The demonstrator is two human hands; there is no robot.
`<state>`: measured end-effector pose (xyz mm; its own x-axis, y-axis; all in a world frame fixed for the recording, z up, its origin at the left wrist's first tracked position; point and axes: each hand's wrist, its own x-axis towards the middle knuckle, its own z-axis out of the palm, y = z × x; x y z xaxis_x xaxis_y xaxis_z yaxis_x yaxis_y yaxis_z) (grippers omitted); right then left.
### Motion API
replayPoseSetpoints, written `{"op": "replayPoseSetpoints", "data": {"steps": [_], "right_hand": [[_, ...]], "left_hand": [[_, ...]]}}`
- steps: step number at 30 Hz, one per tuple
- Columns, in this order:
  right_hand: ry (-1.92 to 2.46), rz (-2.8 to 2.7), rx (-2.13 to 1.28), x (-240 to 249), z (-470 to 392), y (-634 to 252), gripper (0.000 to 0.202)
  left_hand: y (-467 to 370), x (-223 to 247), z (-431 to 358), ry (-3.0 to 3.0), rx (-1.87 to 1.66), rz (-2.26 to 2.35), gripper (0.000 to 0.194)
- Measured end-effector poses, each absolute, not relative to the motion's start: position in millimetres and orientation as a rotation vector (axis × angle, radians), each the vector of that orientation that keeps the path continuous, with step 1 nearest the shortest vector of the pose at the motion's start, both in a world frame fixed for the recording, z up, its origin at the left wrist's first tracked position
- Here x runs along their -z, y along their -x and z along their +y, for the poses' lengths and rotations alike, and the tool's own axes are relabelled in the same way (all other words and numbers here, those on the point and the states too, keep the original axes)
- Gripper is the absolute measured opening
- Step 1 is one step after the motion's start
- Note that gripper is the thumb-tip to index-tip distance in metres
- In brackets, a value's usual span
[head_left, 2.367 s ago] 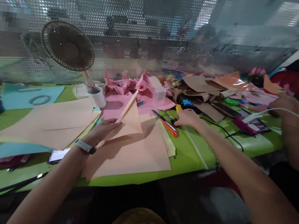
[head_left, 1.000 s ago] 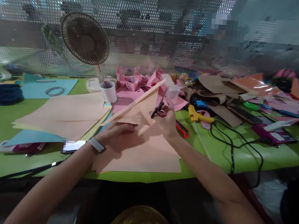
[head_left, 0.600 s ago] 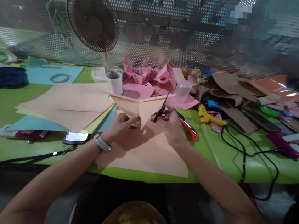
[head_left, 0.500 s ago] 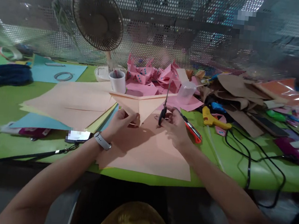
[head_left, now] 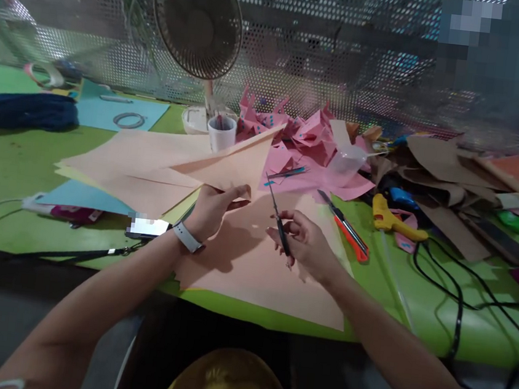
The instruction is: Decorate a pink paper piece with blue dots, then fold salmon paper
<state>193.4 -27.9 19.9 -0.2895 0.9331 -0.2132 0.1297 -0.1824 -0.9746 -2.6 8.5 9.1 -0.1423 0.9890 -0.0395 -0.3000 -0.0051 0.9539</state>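
Note:
My left hand (head_left: 214, 209) pinches the lower corner of a folded peach paper triangle (head_left: 232, 164) and holds it above the green table (head_left: 7, 162). A white watch sits on that wrist. My right hand (head_left: 307, 244) grips small black scissors (head_left: 279, 221), blades pointing up and left toward the triangle's right edge, just short of it. Both hands hover over a large peach sheet (head_left: 261, 269) lying flat at the table's front edge.
A stack of peach, yellow and blue sheets (head_left: 136, 172) lies left. A fan (head_left: 198, 21), a white cup (head_left: 222, 132), pink folded papers (head_left: 303, 134), an orange utility knife (head_left: 346, 231), a yellow glue gun (head_left: 393, 221), black cables (head_left: 461, 302) and a phone (head_left: 147, 227) are around. Perforated mesh stands behind.
My right hand picked up the scissors from the right and brought them to the triangle. My left hand lifted the folded paper and turned it, its point now up and right.

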Motion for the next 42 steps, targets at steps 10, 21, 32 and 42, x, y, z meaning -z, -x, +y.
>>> {"op": "replayPoseSetpoints", "data": {"steps": [10,21,32,42], "right_hand": [[1.33,-1.522,-1.646,-15.6,-31.1,-194.3,0.047],[1.364,-1.617,-1.657,-13.6,-36.7,-192.6,0.045],[1.321,-1.578,-1.692,-9.4,-37.3,-189.2,0.045],[1.3,-1.583,-1.687,-5.6,-36.2,-188.4,0.042]], "left_hand": [[6.9,-9.6,10.8,-0.818,-1.543,1.147,0.033],[8.7,-8.5,9.5,-0.792,-1.392,1.054,0.039],[7.2,-4.9,5.6,-0.856,-1.35,1.068,0.03],[4.7,-3.4,4.0,-0.864,-1.399,1.066,0.031]]}}
